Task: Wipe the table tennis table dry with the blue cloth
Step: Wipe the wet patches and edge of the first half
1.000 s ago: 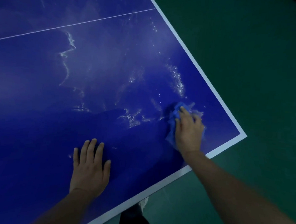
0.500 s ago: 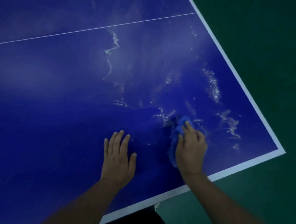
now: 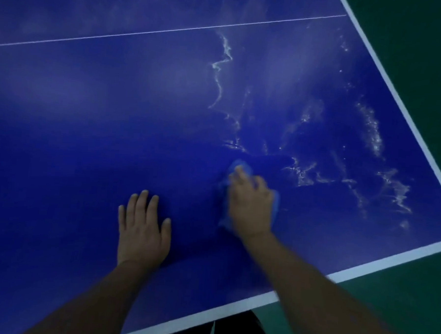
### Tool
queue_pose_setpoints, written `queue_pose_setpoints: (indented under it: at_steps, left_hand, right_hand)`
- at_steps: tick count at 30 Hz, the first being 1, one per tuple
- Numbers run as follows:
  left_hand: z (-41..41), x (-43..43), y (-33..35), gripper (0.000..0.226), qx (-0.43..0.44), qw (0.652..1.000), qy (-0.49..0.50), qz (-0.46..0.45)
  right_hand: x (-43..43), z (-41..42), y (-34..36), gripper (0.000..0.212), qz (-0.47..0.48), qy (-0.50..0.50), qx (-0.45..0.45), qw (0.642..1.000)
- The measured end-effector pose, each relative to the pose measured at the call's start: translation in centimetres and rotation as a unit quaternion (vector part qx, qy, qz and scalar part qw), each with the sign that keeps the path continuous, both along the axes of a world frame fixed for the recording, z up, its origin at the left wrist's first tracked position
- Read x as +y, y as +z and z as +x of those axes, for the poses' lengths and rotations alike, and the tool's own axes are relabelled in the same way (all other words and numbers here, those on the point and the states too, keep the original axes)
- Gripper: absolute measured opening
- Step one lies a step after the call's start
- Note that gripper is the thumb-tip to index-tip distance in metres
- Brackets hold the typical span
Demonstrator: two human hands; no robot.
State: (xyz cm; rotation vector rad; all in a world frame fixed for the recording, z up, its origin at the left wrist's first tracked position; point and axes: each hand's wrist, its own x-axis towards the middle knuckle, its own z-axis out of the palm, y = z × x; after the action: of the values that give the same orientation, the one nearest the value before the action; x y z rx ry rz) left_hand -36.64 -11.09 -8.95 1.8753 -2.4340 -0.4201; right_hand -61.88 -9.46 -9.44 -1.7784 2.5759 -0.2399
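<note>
The blue table tennis table [image 3: 88,134] fills most of the view, its corner at the right. My right hand [image 3: 250,206] presses a bunched blue cloth [image 3: 240,165] on the table, fingers bent over it; only the cloth's edges show around the hand. My left hand [image 3: 142,229] rests flat on the table to the left of the cloth, fingers spread. Whitish water streaks [image 3: 303,171] lie to the right of the cloth and beyond it, and one long streak [image 3: 221,64] runs toward the far side.
A thin white centre line [image 3: 170,31] crosses the far part of the table. White border lines [image 3: 388,260] mark the near and right edges. Dark green floor [image 3: 425,50] lies beyond them. My dark trousers [image 3: 236,331] show below the near edge.
My right hand has slid the cloth leftward, away from the table's corner, leaving a darker wiped band. My left hand has stayed flat on the table. My view has shifted left.
</note>
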Motion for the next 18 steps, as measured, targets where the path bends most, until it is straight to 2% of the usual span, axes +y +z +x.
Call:
queue_pose_setpoints:
  at_steps: [3,5,7,10,12,13,15,18]
  left_hand:
    - [0.0,0.1,-0.2,0.068,0.002,1.0,-0.008,-0.001]
    - [0.0,0.0,-0.2,0.066,0.004,1.0,-0.011,-0.002]
    - [0.1,0.0,-0.1,0.063,0.012,1.0,-0.009,0.003]
    - [0.5,0.0,-0.2,0.064,0.051,0.999,-0.008,0.001]
    - [0.7,-0.2,-0.3,0.063,0.073,0.997,-0.003,-0.005]
    - [0.6,-0.3,-0.4,0.061,0.076,0.997,-0.001,-0.005]
    - [0.4,-0.1,-0.3,0.061,0.073,0.997,-0.001,0.001]
    - [0.5,-0.1,-0.2,0.062,0.076,0.997,-0.006,-0.001]
  right_hand:
    - [-0.4,-4.6,1.1,0.04,-0.031,-0.167,-0.056,0.984]
    - [0.8,-2.0,1.7,0.04,-0.074,-0.19,-0.084,0.975]
    - [2.5,4.4,1.5,0.045,-0.087,-0.092,-0.075,0.989]
    - [4.3,13.6,0.4,0.05,-0.021,0.164,-0.04,0.985]
    - [1.0,12.1,-0.1,0.048,-0.022,0.208,-0.03,0.977]
    - [-1.1,10.2,-0.3,0.047,-0.018,0.185,-0.005,0.982]
    - [-4.3,5.0,0.0,0.044,-0.024,0.057,0.025,0.998]
    - [-5.2,-1.2,1.1,0.042,0.018,-0.108,-0.039,0.993]
